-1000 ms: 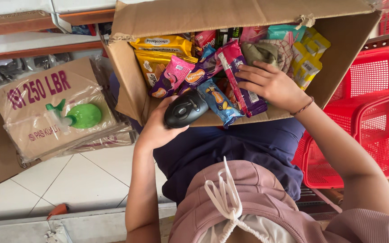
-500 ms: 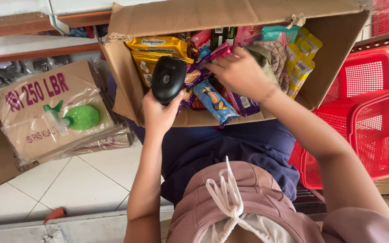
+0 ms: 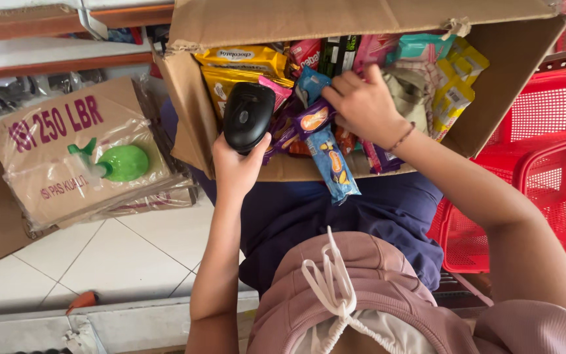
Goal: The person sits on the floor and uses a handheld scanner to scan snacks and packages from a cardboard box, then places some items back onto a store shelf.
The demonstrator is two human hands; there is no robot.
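Left hand [image 3: 237,164] has lifted black scanner [image 3: 248,117], fingers wrapped round it, over cardboard box [image 3: 191,111] edge; right hand [image 3: 365,108] now pinches purple snack packet [image 3: 314,119] inside box.

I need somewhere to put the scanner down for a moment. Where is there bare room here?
The white tiled floor is bare between the paper-wrapped bundle and the person's legs. The cardboard box is packed tight with snack packets, where the right hand is digging. The left hand holds the black scanner at its near edge. Red baskets crowd the right.
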